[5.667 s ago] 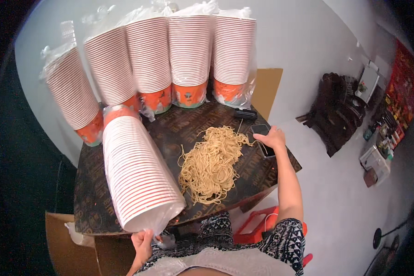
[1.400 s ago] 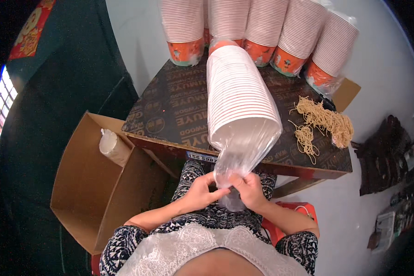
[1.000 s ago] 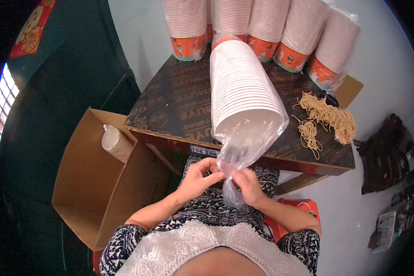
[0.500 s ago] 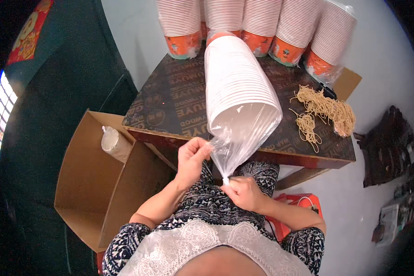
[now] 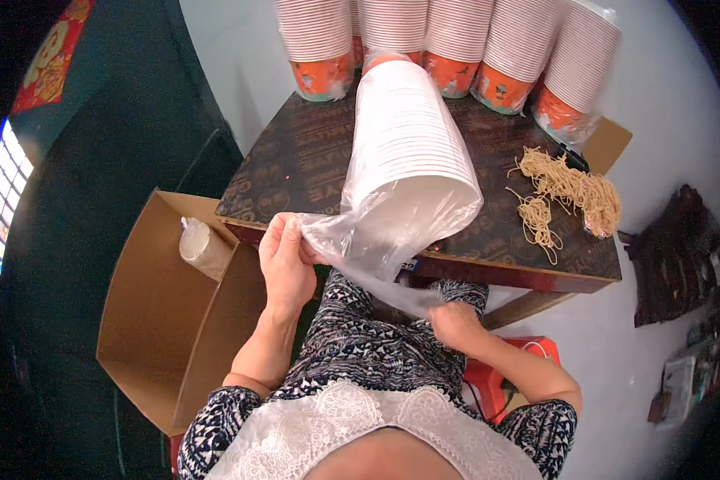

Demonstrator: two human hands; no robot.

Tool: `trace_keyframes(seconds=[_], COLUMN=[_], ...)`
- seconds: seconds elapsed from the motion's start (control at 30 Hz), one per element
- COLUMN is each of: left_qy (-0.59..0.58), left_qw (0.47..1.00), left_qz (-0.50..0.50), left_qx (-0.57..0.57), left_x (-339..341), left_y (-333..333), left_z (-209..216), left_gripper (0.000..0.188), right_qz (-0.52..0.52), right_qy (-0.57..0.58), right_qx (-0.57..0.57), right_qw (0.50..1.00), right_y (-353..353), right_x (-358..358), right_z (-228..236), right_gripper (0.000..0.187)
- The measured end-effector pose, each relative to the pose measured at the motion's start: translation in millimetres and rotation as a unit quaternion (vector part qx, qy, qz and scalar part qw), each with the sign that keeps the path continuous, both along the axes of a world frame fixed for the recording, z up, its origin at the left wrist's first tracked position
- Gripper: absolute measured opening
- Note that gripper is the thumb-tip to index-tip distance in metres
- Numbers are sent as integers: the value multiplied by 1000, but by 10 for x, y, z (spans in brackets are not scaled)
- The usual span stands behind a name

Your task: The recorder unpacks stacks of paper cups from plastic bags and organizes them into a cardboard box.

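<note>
A long stack of white paper cups (image 5: 408, 132) lies on its side on the dark table, its open mouths facing me. A clear plastic bag (image 5: 380, 232) wraps the stack, and its loose end spreads between my hands. At the table's front edge my left hand (image 5: 286, 260) pinches one side of the bag's opening. Lower and to the right, above my lap, my right hand (image 5: 456, 326) is closed on the other side. The bag stretches in a slack band from one hand to the other.
Several wrapped stacks of orange-bottomed cups (image 5: 514, 64) stand along the table's (image 5: 296, 152) back. Bundles of tan string (image 5: 572, 192) lie at its right. An open cardboard box (image 5: 148, 312), with a wrapped white roll-shaped pack (image 5: 202, 248) in it, stands left; a red stool (image 5: 488, 384) is at lower right.
The bag's gathered, twisted end has come apart and is spread wide. My left hand has moved left and up, my right hand a little right. The cup stack has shifted slightly left.
</note>
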State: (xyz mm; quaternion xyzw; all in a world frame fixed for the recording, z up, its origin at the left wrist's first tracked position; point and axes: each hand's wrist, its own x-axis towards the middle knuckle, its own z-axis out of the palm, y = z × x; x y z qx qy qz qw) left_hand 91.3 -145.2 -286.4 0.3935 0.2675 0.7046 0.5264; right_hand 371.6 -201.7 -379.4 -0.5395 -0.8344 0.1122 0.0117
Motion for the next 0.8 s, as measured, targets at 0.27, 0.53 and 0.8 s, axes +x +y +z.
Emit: trace_keyframes(seconds=[0.27, 0.53, 0.8], left_qy=[-61, 297, 175], left_qw=[991, 938, 974], left_qz=[-27, -136, -91], left_qx=[-120, -113, -111], left_x=[32, -80, -932], left_y=[-85, -225, -169], left_z=[-12, -221, -212], left_gripper=[33, 13, 11], right_qz=[9, -78, -154], right_qy=[376, 740, 727], right_qx=[-182, -306, 66], right_qw=[908, 594, 666], right_y=[323, 224, 168], right_x=[66, -472, 375], right_z=[302, 692, 1300], right_gripper=[47, 29, 18])
